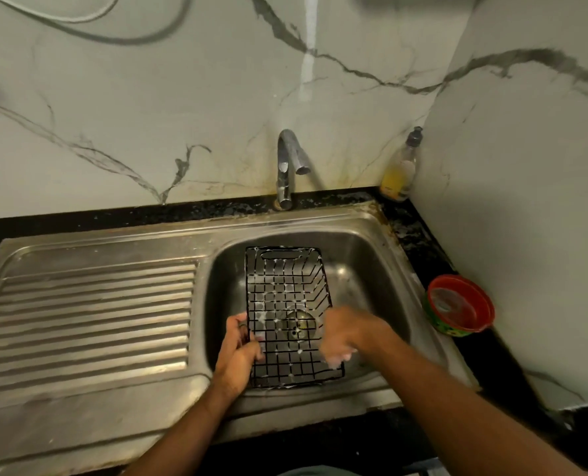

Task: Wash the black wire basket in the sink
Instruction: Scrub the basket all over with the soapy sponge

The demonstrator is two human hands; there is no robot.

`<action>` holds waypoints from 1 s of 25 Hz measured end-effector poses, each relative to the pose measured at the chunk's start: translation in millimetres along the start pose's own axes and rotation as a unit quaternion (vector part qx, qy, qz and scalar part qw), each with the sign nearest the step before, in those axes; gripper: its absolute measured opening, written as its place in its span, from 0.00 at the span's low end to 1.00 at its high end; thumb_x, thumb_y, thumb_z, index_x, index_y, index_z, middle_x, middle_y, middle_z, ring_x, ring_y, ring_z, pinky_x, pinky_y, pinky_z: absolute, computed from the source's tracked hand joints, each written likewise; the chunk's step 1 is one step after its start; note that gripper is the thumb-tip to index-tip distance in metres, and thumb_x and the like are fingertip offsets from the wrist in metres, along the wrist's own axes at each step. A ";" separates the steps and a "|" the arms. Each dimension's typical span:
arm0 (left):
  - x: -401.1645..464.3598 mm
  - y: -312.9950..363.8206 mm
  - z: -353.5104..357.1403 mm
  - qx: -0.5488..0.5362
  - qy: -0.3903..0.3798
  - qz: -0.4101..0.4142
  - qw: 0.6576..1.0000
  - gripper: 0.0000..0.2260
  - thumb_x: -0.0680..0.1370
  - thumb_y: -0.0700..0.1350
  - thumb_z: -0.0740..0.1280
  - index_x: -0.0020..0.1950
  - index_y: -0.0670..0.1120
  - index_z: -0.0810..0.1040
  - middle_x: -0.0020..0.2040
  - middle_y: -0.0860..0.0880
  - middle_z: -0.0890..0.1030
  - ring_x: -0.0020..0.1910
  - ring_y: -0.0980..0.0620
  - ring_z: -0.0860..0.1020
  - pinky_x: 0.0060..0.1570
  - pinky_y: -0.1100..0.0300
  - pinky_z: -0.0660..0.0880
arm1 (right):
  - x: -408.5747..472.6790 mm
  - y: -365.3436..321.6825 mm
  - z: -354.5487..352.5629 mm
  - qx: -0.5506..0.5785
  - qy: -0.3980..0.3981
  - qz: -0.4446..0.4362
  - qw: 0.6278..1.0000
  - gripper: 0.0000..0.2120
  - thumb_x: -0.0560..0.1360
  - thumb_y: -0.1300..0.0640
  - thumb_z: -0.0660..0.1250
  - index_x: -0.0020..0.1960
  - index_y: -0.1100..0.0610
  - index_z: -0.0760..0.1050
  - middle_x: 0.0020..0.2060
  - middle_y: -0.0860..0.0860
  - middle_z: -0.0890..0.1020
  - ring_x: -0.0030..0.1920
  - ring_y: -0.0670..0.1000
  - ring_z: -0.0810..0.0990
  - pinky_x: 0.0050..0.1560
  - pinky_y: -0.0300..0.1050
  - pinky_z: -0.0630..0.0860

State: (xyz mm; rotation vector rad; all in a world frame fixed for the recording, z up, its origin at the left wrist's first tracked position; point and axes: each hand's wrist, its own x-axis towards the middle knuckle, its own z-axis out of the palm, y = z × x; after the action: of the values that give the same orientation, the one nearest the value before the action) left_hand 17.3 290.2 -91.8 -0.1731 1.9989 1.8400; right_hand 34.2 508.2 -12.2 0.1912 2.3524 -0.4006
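Observation:
The black wire basket [285, 297] stands tilted in the steel sink bowl [364, 255], its near end resting by the front rim, with soap foam on its wires. My left hand [239, 348] grips the basket's left edge near the front. Blurred and foamy, my right hand [344, 338] lies with curled fingers against the basket's right side near the front corner; whether it holds a scrubber is hidden. The drain shows through the mesh.
The tap [287, 166] rises behind the bowl with no water visible. A ribbed steel drainboard [90, 314] spreads to the left. A soap bottle [400, 170] stands in the back right corner, and a red-rimmed tub [460, 305] sits on the right counter.

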 end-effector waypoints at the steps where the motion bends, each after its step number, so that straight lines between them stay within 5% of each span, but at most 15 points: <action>1: -0.2 0.1 2.2 0.016 0.003 0.001 1.000 0.28 0.64 0.37 0.62 0.65 0.47 0.67 0.49 0.45 0.77 0.51 0.47 0.76 0.46 0.45 0.75 | -2.2 11.8 10.2 0.031 -0.009 -0.001 0.999 0.04 0.68 0.62 0.73 0.42 0.59 0.79 0.39 0.53 0.84 0.44 0.51 0.83 0.52 0.52 0.82; 5: -2.5 -0.2 15.9 0.062 0.027 0.014 0.998 0.29 0.66 0.40 0.64 0.67 0.51 0.67 0.53 0.45 0.78 0.49 0.48 0.77 0.44 0.48 0.75 | -4.5 36.5 47.0 0.090 0.068 -0.010 0.994 0.05 0.70 0.58 0.71 0.42 0.59 0.82 0.39 0.52 0.85 0.43 0.51 0.85 0.52 0.53 0.83; 9: -1.5 8.8 29.0 0.101 0.023 0.025 0.994 0.31 0.66 0.42 0.65 0.69 0.54 0.67 0.58 0.46 0.78 0.57 0.47 0.79 0.53 0.40 0.79 | -14.8 39.5 40.3 0.141 0.037 0.029 0.989 0.05 0.74 0.56 0.70 0.44 0.58 0.79 0.38 0.50 0.81 0.38 0.50 0.80 0.45 0.47 0.81; 13: -3.4 25.6 42.7 0.125 0.026 0.018 0.992 0.33 0.64 0.45 0.66 0.70 0.54 0.66 0.59 0.48 0.78 0.59 0.47 0.78 0.59 0.38 0.77 | -22.6 49.1 38.4 0.389 0.062 0.001 0.919 0.09 0.79 0.59 0.68 0.53 0.62 0.83 0.32 0.51 0.81 0.24 0.44 0.72 0.25 0.38 0.70; 15: -5.2 33.6 50.6 0.123 0.035 0.009 0.992 0.33 0.64 0.46 0.66 0.70 0.53 0.66 0.58 0.47 0.78 0.58 0.47 0.78 0.60 0.39 0.77 | -25.7 55.8 39.6 0.463 0.109 -0.004 0.880 0.08 0.79 0.59 0.68 0.56 0.58 0.82 0.35 0.52 0.83 0.25 0.44 0.73 0.24 0.37 0.69; 19: -10.5 45.7 66.1 0.146 0.024 0.001 0.989 0.31 0.64 0.47 0.65 0.68 0.49 0.67 0.49 0.44 0.80 0.47 0.45 0.79 0.56 0.40 0.77 | -28.6 70.6 32.5 0.474 0.180 0.007 0.862 0.08 0.77 0.57 0.71 0.56 0.55 0.80 0.39 0.52 0.87 0.26 0.45 0.77 0.25 0.38 0.72; 25: -1.9 67.7 105.6 0.165 -0.007 0.015 0.986 0.29 0.68 0.41 0.70 0.68 0.48 0.67 0.52 0.48 0.76 0.51 0.48 0.77 0.55 0.42 0.79 | -39.6 78.8 24.5 0.489 0.241 0.022 0.838 0.07 0.76 0.59 0.72 0.54 0.58 0.82 0.41 0.53 0.86 0.28 0.46 0.79 0.27 0.39 0.76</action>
State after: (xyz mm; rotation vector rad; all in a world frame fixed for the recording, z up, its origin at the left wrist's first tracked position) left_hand 17.3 400.8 -32.6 -0.0333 2.2710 1.4914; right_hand 98.3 573.1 -19.8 0.9083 2.3618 -1.6774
